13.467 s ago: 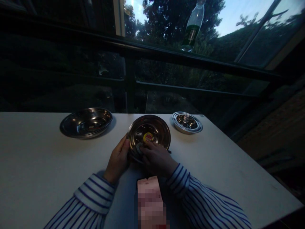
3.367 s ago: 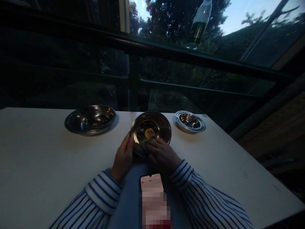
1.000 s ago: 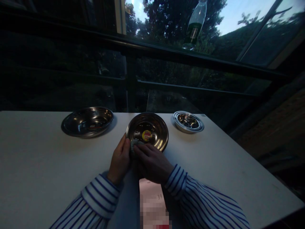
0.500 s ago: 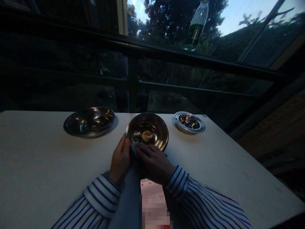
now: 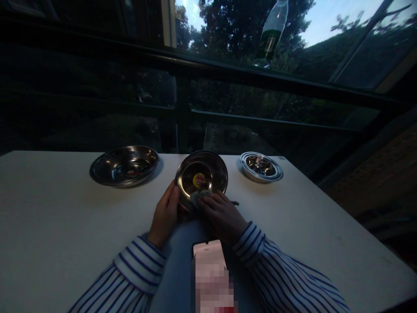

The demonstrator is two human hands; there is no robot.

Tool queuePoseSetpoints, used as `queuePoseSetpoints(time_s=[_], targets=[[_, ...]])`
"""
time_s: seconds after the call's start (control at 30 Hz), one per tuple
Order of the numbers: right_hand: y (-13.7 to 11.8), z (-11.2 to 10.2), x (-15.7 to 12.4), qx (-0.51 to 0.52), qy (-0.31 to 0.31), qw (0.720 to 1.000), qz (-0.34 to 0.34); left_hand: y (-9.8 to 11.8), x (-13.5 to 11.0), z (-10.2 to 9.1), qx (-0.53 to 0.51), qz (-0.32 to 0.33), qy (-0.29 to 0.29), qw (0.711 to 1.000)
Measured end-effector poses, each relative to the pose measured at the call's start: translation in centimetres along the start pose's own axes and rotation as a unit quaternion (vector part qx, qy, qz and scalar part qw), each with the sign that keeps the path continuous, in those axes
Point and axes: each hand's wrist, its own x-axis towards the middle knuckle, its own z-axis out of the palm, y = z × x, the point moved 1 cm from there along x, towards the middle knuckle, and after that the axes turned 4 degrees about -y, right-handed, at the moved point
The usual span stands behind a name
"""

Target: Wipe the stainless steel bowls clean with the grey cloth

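A shiny metal bowl (image 5: 216,171) with a round yellow and red sticker inside is tilted toward me above the white table. My left hand (image 5: 165,213) grips its left rim, thumb on the near side and fingers behind. My right hand (image 5: 223,214) is closed on a grey cloth (image 5: 196,198) and presses it against the bowl's lower inner wall. A dark end of something, perhaps the cloth, sticks out to the right of that hand. The bowl's underside is hidden.
On the white table (image 5: 309,226), a wide metal basin (image 5: 109,169) stands at the left and a stack of small metal bowls (image 5: 260,167) at the right. A lit phone (image 5: 210,261) lies nearest me. A plastic bottle (image 5: 272,39) stands on the window ledge behind.
My right hand has moved the cloth a little to the right along the bowl's lower inside. The bowl has turned and tilted slightly in my left hand.
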Motion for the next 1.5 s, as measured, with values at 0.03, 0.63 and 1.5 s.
queuePoseSetpoints(time_s=[0.03,0.63,1.5], targets=[[0.0,0.0,0.0,0.002,0.0,1.0,0.0,0.1,0.0,0.0,-0.012,0.001,-0.016,1.0],[-0.1,-0.1,0.5,0.027,0.046,0.998,0.016,-0.7,0.0,-0.1,-0.029,0.008,-0.051,0.998],[0.8,-0.8,1.1,0.003,0.006,0.998,0.069,-0.8,-0.2,0.3,-0.009,0.012,-0.067,0.998]])
